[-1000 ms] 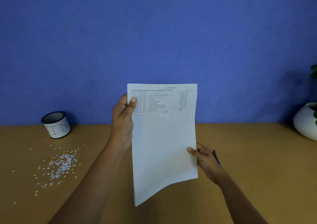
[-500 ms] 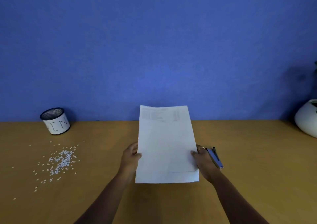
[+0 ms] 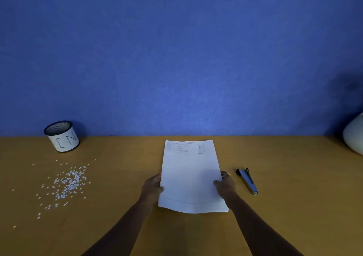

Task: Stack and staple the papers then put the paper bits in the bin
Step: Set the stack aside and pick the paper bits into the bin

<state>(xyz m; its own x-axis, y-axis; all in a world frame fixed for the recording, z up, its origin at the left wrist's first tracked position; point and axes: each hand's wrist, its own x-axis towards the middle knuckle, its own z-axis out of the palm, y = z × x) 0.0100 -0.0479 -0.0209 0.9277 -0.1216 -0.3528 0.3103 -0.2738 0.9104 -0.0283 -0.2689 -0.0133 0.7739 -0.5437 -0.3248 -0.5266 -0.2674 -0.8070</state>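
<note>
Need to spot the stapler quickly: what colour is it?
The stapler looks grey-blue with a black rear end, lying right of the papers. Head view, the only one.

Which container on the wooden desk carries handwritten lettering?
The black mesh cup at far left, wrapped in white paper lettered "IN". The rounded white pot at the right edge is plain.

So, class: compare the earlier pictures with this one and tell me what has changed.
The papers came down from upright in the air to lie flat on the table. The left hand slid from the top edge down the side; the right hand holds on. Stapler, bin and paper bits stayed put.
</note>
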